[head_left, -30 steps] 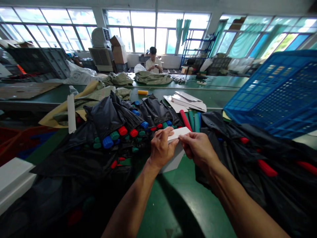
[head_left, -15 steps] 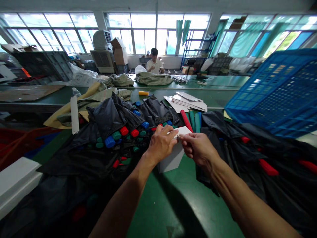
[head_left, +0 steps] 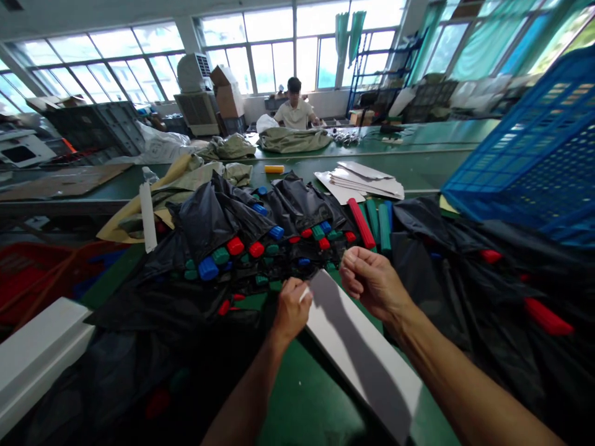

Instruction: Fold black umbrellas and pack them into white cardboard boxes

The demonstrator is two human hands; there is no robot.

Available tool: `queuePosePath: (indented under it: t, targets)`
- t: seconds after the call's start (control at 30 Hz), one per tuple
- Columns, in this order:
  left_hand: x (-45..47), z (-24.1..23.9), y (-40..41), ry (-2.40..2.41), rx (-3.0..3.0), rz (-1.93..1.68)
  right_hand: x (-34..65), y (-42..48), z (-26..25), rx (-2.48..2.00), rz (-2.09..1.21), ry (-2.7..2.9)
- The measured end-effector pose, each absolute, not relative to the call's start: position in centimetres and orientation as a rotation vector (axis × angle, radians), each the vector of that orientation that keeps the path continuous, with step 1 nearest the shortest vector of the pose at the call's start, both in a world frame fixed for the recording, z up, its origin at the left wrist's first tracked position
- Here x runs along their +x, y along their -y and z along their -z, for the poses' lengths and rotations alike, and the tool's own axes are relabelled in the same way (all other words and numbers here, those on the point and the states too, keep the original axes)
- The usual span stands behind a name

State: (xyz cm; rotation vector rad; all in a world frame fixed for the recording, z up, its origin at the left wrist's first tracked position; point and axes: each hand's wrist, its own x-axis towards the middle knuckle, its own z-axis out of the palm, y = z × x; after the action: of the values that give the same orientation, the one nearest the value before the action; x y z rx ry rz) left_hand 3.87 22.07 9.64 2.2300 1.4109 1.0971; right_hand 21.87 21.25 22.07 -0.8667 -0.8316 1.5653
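Observation:
A long white cardboard box (head_left: pixel 357 347) lies slanted over the green tabletop, its near end toward the lower right. My left hand (head_left: pixel 292 310) is closed around the far end, with a bit of white card showing at its fingertips. Just right of that end, my right hand (head_left: pixel 372 279) hangs above the box, apart from it. Its thumb and forefinger are pinched together and the other fingers curled; whatever may be between them is too small to make out. Behind both hands are black bags (head_left: pixel 204 217) with red, blue and green ribbed ends sticking out.
White boxes (head_left: pixel 41 353) lie at the left edge. Flat white cards (head_left: pixel 360 183) are stacked behind the bags, near a yellow cylinder (head_left: pixel 274 169). A blue perforated crate (head_left: pixel 525 155) leans at the right. A person (head_left: pixel 296 108) sits across the tables.
The box has tipped from standing on end to lying with its long side up. My left hand moved down with its end; my right hand came away from the box.

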Motion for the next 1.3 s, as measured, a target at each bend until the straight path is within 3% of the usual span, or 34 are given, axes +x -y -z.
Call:
queuePosePath:
  t: [0.17,0.53,1.3]
  targets:
    - [8.3,-9.5,-18.0,-1.275,2.024,-1.078,23.4,-20.5,-19.2,-0.951,-1.608,0.782]
    - [7.6,-20.6,-19.0,-1.118,2.606,-1.458,25.8,-16.9,-21.6,-0.818,-1.541,0.671]
    - [8.7,-21.2,-16.2,-1.095,2.488,-1.587,24.5,-13.8,-24.0,-1.09,-1.621,0.732]
